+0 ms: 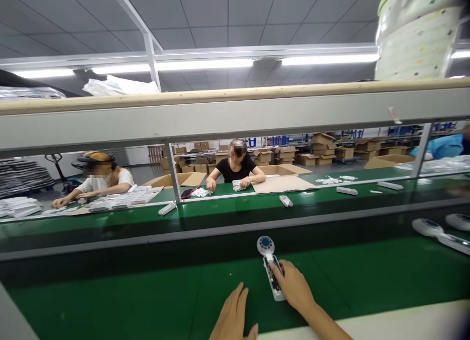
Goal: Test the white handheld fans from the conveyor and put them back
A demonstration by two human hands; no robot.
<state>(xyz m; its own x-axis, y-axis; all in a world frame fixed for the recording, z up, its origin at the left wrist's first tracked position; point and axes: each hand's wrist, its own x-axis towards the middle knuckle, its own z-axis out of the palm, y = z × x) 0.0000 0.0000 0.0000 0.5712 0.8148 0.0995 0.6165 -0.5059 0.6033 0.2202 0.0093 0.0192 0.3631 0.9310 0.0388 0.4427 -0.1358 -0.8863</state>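
A white handheld device (270,269) with a round head and a blue-centred disc lies over the green work surface, its long handle housing uncovered so that dark inner parts show. My right hand (294,287) grips the handle from the right, thumb on the upper side; the undersides of the fingers are hidden. Left of the device and apart from it, my left hand (232,314) is stretched out with nothing in it, fingers pointing forward. Similar white round-headed devices (428,227) lie at the far right.
A green belt (235,208) beyond a grey rail carries white housings (286,201). Across it, one person (238,166) in a black top handles white parts, and another person (105,176) sits at the left. A shelf (235,115) spans overhead. Cardboard boxes (323,147) stand behind.
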